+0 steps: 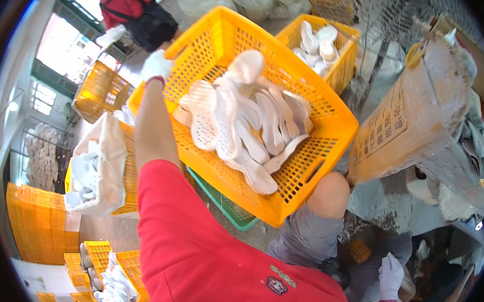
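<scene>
While the gloved left hand (156, 64) clamps the far rim of the tilted yellow crate (318, 120) of white shoe soles (245, 122), resting on a knee (329, 192), steadying suits; the right hand (390, 275) hangs loosely curled, empty.

Plastic crates, rubbery soles and soft cloth

The big orange crate (307, 118) was hard, shiny plastic full of little holes, and the white shoe soles (240, 123) in it looked smooth, matt and rubbery. The left hand (156, 64) on its rim and the right hand (390, 278) wore white cloth gloves. The red shirt (205, 266) was soft cloth. The brown box (403, 123) looked like rough cardboard under thin, crinkly clear wrap.
</scene>
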### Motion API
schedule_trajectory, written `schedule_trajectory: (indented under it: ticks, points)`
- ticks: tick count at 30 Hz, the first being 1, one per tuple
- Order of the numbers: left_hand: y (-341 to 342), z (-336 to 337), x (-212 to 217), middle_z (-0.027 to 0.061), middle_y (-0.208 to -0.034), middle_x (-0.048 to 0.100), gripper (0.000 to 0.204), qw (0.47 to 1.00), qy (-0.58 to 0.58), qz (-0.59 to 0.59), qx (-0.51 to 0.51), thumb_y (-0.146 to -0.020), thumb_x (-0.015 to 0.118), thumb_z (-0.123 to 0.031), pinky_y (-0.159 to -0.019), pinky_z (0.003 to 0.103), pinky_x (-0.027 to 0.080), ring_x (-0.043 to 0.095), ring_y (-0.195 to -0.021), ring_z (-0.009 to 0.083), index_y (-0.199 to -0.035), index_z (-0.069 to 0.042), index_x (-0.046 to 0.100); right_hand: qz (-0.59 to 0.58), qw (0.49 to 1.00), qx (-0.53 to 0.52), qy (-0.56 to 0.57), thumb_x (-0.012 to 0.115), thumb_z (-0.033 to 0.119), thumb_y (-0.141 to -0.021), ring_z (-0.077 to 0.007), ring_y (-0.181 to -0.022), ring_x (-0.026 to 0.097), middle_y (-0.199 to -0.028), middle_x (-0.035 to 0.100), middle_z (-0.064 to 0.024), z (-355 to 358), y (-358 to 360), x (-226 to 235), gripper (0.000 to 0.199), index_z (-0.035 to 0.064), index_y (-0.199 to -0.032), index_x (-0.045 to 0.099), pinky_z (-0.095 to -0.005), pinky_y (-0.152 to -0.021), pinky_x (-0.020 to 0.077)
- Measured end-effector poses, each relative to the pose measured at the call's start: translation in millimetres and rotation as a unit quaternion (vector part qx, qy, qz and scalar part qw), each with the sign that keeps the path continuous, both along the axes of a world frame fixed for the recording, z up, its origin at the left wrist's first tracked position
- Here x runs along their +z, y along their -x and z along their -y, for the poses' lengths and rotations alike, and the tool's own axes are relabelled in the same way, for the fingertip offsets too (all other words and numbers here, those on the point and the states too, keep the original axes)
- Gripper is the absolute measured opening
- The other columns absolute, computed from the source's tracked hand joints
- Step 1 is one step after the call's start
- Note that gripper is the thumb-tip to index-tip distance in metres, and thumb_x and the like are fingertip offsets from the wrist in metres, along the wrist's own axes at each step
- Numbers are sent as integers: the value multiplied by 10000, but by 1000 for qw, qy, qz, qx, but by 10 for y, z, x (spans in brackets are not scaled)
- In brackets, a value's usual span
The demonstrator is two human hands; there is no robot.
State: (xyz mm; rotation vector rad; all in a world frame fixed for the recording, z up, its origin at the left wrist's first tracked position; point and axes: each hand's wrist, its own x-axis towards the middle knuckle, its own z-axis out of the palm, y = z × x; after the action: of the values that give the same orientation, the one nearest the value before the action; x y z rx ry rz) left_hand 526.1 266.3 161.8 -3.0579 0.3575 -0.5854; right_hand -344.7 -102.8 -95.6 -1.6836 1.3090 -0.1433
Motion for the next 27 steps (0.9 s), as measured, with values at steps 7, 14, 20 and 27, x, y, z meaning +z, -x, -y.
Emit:
schedule_trajectory:
  ticks: [7, 14, 20, 27]
  points:
    - [851, 220, 331, 133, -1063, 782, 257, 987, 1, 148, -56, -897, 678, -368, -823, 511, 598, 747, -1018, 381, -1076, -207, 768, -94, 959, 223, 150, 706, 317, -1015, -344, -1186, 696, -1303, 730, -202, 287, 93, -120, 416, 38, -1324, 724, -402, -1039, 537]
    - [1747, 138, 645, 128, -1016, 789, 228, 975, 23, 212, -67, -879, 662, -275, -835, 480, 610, 761, -986, 349, -1047, -192, 791, 99, 974, 83, -187, 606, 311, -1069, -277, -1049, 727, -1273, 734, -156, 380, 239, -31, 448, -37, -1345, 669, -350, -923, 573]
    - [2502, 392, 1319, 230, -930, 765, 229, 966, -62, 216, -126, -828, 680, -191, -800, 490, 611, 763, -893, 400, -1009, -93, 780, 59, 991, 31, -115, 614, 199, -1066, -54, -626, 536, -870, 661, -21, 234, 100, 73, 380, 18, -1397, 663, -219, -533, 436]
    - [2505, 387, 927, 222, -925, 742, 158, 961, -21, 214, -175, -835, 645, -158, -800, 515, 571, 729, -925, 420, -962, -78, 693, -50, 974, 196, 98, 640, 269, -1051, -129, -692, 600, -1028, 758, -134, 220, -189, -95, 438, -37, -1362, 676, -307, -661, 522]
